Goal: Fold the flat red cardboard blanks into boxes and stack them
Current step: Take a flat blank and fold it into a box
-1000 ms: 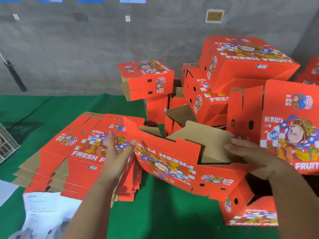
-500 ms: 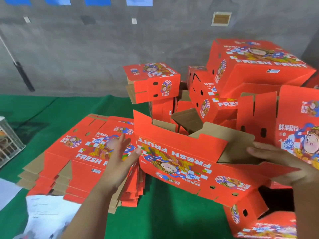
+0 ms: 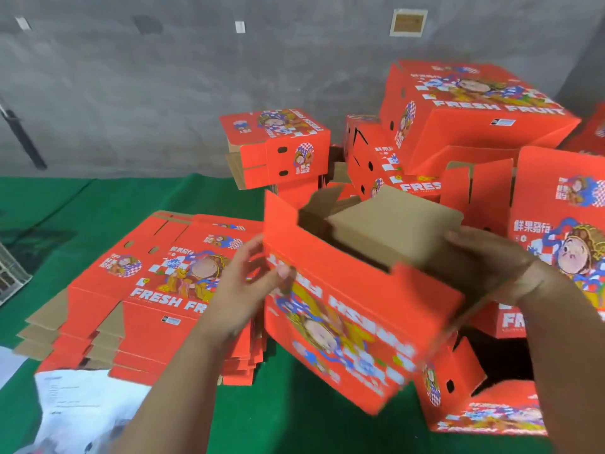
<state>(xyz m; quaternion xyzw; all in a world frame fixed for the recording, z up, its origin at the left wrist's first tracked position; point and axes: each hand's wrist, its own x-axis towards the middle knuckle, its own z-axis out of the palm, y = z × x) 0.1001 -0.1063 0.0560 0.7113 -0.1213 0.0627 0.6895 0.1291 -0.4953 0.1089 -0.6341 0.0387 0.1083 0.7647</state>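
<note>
The half-folded box [image 3: 353,322] is in the middle, held up in the air over the green desk [image 3: 278,417]. Its red printed side faces the person and the words on it are upside down. The top is open and the brown flaps [image 3: 393,234] inside are not tucked in yet. This part of the picture is blurry, so the small folds are hard to see.

The left hand [image 3: 242,290] is on the box's left corner with its fingers bent around the edge. The right hand [image 3: 497,267] is on the far right end, fingers laid along the brown flap and thumb below, holding that end.

What could go wrong? The box is only held at its 2 ends. I think that if 1 hand slips, the box could pop flat again or drop. If the hands push too hard, a flap could bend in the wrong place or tear.

Just left of the box is the pile of flat blanks [image 3: 147,290]. A swinging corner could knock the top one off. Behind and to the right is the heap of folded boxes [image 3: 458,126], piled crookedly. A bump there might make them tumble.
</note>
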